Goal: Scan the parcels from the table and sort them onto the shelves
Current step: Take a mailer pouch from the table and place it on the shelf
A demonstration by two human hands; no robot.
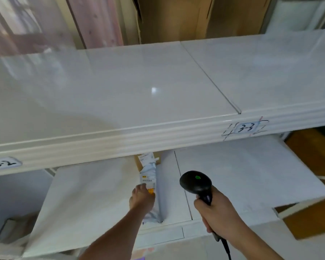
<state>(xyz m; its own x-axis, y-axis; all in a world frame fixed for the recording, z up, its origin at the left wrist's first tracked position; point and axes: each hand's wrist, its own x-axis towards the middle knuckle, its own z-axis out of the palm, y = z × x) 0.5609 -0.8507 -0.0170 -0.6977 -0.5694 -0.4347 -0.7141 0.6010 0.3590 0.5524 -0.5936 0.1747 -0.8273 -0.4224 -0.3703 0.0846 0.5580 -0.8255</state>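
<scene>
On lower shelf (pixel 105 194): two parcels (pixel 152 186).

A parcel sorting room or small storeroom.

White metal shelves (pixel 158 136) carry handwritten slot labels on their front edges, "3-3" (pixel 247 127) and another (pixel 5 163) at the left (it seems to read "3-2"). A grey mailer bag (pixel 152 177) with a shipping label lies on the lower shelf, a handheld barcode scanner (pixel 196 182) is in use, and flattened cardboard (pixel 176 19) leans behind.

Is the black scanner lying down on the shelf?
No, the right hand grips the black scanner by its handle and holds it up above the lower shelf.
</scene>
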